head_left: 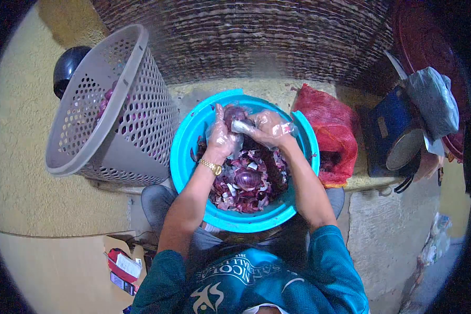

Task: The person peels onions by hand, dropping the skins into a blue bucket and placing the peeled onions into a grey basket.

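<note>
A red onion (235,115) sits in my left hand (221,137), whose gloved fingers are closed around it above the basin. My right hand (271,128), also in a clear plastic glove, is curled close against the onion's right side. A pale, whitish piece shows at its thumb side, over the onion; I cannot tell what it is. Under both hands stands a turquoise basin (236,225) with notched rim edges. Inside lie another red onion (247,179) and many loose purple onion skins (230,196).
To the left leans a grey perforated basket (97,149) with red onions (105,102) deep inside. A red mesh sack (327,123) rests against the basin's right. Farther right are a blue weighing scale (390,136) and a plastic-wrapped bundle (432,102). A phone (122,283) lies lower left.
</note>
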{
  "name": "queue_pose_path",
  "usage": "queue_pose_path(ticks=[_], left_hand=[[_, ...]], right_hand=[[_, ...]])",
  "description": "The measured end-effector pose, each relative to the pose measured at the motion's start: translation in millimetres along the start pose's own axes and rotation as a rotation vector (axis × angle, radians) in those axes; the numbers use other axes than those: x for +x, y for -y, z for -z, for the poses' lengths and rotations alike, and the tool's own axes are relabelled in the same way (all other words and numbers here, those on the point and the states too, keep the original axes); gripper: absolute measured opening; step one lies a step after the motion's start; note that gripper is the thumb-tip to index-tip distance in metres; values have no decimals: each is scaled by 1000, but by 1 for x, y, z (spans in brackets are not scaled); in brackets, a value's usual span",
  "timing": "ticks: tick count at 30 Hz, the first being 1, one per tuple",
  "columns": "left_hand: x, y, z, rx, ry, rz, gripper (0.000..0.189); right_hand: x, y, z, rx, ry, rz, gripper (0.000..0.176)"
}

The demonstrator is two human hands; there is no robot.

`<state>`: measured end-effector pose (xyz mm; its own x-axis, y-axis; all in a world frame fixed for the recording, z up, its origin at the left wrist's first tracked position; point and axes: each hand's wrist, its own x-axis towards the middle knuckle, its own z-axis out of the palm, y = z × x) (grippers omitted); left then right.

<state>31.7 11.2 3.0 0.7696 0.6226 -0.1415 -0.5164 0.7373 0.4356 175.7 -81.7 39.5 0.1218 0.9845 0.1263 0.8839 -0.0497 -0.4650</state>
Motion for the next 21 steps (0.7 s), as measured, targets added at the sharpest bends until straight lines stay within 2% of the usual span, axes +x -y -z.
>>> queue_pose_path(ticks=[3,5,8,12,14,15,17,21], left_hand=[[1,1,2,50,-4,-22,49],[0,0,0,8,22,-20,42],[-4,-2,-13,43,-4,-7,37],[-3,-3,-10,91,11,27,31],[1,-1,-4,89,36,-38,24],[1,-1,-3,89,36,-39,24],[1,0,-1,72,9,-42,22],[0,1,-4,81,-34,-53,26]], right_hand=[[0,4,6,0,57,15,49],[-4,12,15,26,112,-41,53],[-5,10,13,49,61,-42,55],[-4,7,13,93,105,-86,56],[-2,-4,1,104,9,45,59],[-2,0,5,103,9,45,59],[-2,7,14,45,145,-9,59],[-8,25,32,90,242,-101,57]])
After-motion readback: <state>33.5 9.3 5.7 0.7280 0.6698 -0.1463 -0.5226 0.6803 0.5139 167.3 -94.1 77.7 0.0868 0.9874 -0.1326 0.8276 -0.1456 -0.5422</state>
